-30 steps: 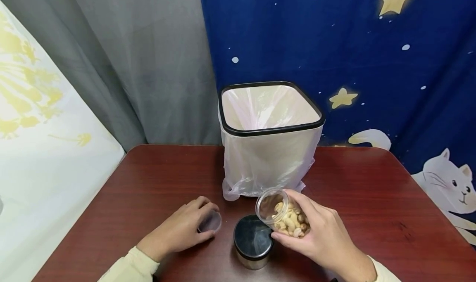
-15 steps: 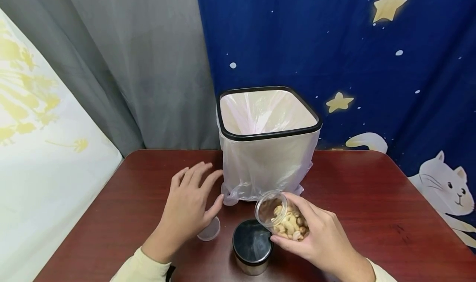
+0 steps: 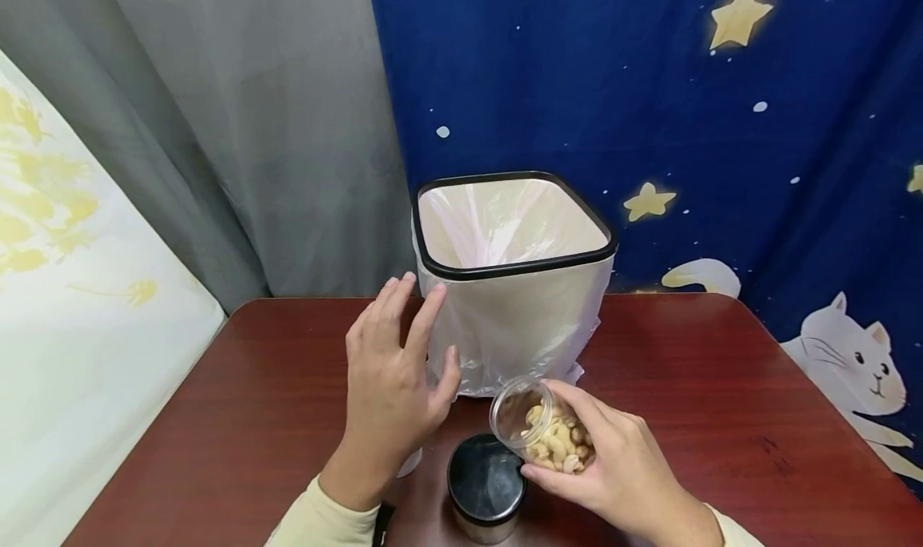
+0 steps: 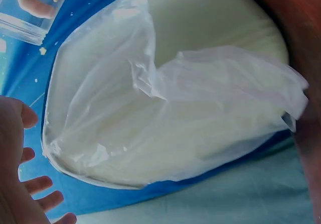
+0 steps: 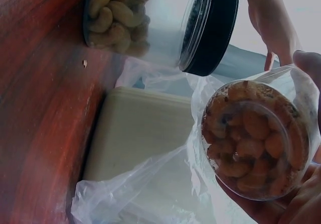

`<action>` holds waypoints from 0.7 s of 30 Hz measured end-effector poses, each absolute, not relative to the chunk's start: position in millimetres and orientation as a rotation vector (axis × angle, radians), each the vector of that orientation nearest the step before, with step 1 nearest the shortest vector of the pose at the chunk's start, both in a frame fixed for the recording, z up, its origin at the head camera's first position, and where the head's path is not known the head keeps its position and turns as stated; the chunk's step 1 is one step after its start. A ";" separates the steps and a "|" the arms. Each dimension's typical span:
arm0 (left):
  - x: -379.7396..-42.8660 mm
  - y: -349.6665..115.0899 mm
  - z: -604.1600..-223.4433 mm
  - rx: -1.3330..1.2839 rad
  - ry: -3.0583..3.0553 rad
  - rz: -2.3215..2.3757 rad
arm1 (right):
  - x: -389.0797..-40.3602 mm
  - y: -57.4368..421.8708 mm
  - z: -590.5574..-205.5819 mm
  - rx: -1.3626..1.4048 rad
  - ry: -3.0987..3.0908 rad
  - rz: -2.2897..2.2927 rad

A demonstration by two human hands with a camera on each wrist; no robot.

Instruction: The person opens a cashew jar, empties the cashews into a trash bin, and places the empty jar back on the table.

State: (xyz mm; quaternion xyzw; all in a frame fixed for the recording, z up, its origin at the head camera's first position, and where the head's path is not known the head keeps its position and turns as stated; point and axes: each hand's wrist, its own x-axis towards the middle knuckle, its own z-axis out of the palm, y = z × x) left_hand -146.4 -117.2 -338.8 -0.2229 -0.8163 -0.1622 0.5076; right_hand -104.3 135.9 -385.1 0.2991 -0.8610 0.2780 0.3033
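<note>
No text, label, brand, number or sign can be read in any of the three views. In the head view, small dark marks show at four o'clock on the table; whether they are writing cannot be told.
</note>
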 end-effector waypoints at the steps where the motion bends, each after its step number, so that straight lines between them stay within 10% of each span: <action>1: -146.9 -116.0 -338.2 -0.539 -1.973 -0.389 | -104.2 135.0 -385.2 0.800 -2.282 0.747; 21: -163.8 -108.2 -332.9 -0.588 -2.073 -0.301 | -107.9 136.9 -388.7 0.776 -2.339 0.778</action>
